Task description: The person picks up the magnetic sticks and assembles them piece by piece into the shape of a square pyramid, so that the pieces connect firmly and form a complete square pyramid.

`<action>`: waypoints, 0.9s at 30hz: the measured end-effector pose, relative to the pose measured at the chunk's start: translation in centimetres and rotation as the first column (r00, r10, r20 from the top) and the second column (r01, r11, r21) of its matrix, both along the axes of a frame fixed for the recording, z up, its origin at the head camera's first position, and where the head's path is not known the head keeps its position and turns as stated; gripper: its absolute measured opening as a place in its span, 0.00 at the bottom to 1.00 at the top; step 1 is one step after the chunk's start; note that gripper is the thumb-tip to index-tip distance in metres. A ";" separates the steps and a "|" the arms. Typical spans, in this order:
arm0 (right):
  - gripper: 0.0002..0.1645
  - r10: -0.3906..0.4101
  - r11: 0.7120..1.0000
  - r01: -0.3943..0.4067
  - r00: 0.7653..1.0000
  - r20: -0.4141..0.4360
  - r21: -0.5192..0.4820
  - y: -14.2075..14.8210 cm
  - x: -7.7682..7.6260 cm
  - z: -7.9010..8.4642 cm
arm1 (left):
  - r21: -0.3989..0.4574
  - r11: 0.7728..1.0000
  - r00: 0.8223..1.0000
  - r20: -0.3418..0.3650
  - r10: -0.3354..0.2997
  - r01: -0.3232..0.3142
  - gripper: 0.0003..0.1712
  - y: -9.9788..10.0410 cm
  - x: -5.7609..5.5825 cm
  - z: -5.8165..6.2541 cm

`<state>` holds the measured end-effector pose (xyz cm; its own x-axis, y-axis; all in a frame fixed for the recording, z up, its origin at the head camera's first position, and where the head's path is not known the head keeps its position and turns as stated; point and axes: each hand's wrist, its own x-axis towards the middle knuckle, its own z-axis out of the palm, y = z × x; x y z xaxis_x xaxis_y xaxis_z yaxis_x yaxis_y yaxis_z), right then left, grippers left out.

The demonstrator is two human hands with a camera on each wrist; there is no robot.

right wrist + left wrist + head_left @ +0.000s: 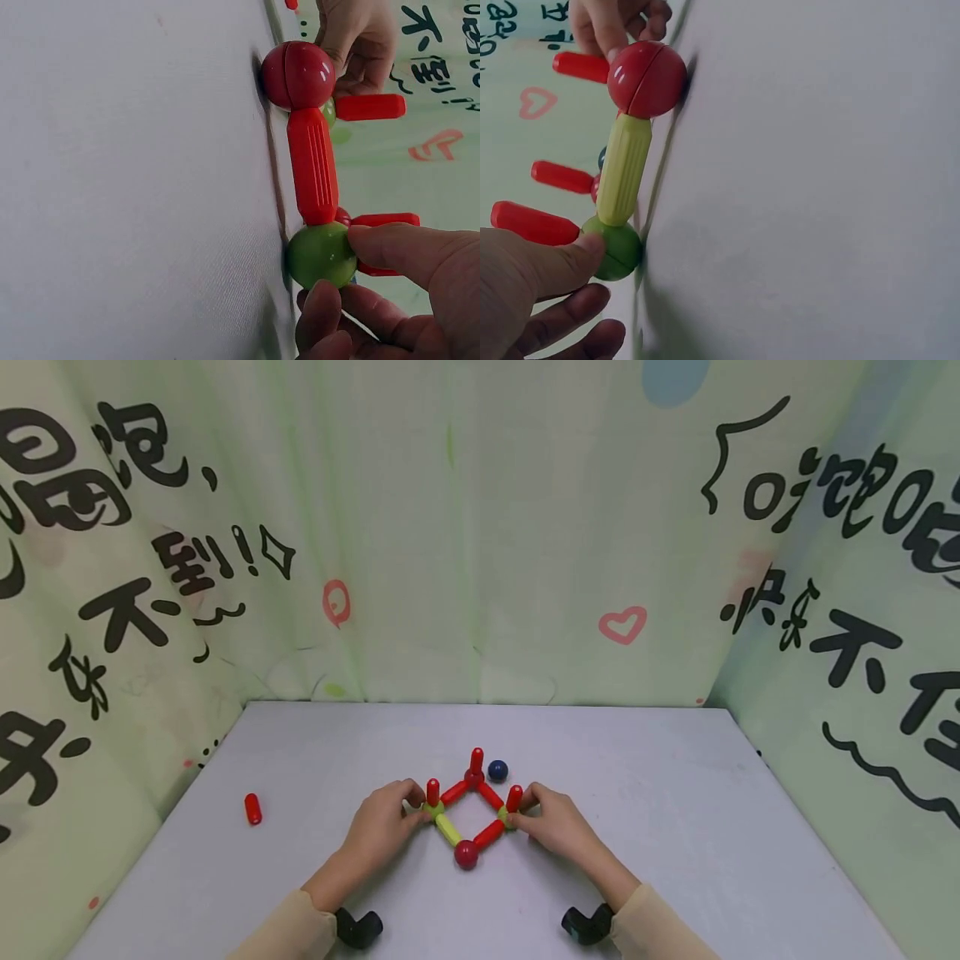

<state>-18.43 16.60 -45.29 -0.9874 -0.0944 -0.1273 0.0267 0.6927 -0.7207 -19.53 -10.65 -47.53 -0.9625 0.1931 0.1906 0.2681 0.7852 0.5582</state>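
Observation:
A four-cornered frame of balls and rods lies on the table between the hands. Its near corner is a red ball (466, 855), joined by a yellow-green rod (624, 169) on the left and a red rod (312, 166) on the right. The far corner is another red ball (473, 778). My left hand (384, 823) pinches the left green ball (613, 250), from which a red rod (432, 792) stands up. My right hand (557, 820) pinches the right green ball (322, 256), also bearing an upright red rod (513, 797). The near red ball has no upright rod.
A dark blue ball (497, 770) sits just behind the frame, right of its far corner. One loose red rod (253, 808) lies on the left of the white table (637, 760). Printed curtains (525, 527) enclose the back and sides.

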 end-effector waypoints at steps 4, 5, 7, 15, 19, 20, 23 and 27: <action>0.16 0.016 1.000 -0.016 1.000 0.010 -0.004 0.0 0.4 0.1 | 0.021 0.999 0.999 0.006 0.039 -0.039 0.11 0.3 -0.9 0.1; 0.16 0.019 1.000 -0.019 1.000 0.013 -0.002 0.0 0.4 0.1 | 0.030 0.999 0.999 0.004 0.044 -0.044 0.10 0.5 -1.0 0.1; 0.16 0.027 1.000 -0.027 1.000 0.016 0.006 0.0 0.5 0.0 | 0.043 0.998 0.999 0.002 0.050 -0.050 0.08 0.7 -1.3 0.1; 0.17 0.047 0.999 -0.048 0.998 0.046 0.020 -0.2 0.7 -0.3 | 0.095 0.991 0.990 0.092 -0.104 0.096 0.20 0.4 -1.7 -0.2; 0.18 0.046 0.999 -0.047 0.998 0.049 0.018 -0.3 0.7 -0.5 | 0.071 0.980 0.970 0.146 -0.195 0.186 0.26 0.0 -1.7 -0.4; 0.19 0.044 0.999 -0.046 0.998 0.046 0.022 -0.3 0.7 -0.5 | 0.068 0.978 0.967 0.150 -0.208 0.199 0.26 0.0 -1.7 -0.5; 0.19 0.042 0.999 -0.043 0.998 0.041 0.025 -0.4 0.8 -0.5 | 0.050 0.984 0.972 0.156 -0.175 0.170 0.25 -0.3 -1.4 -0.5; 0.19 0.048 0.998 -0.049 0.998 0.045 0.027 -0.4 0.8 -0.5 | -0.007 1.000 0.995 0.101 -0.023 0.024 0.18 -1.2 -0.7 -0.2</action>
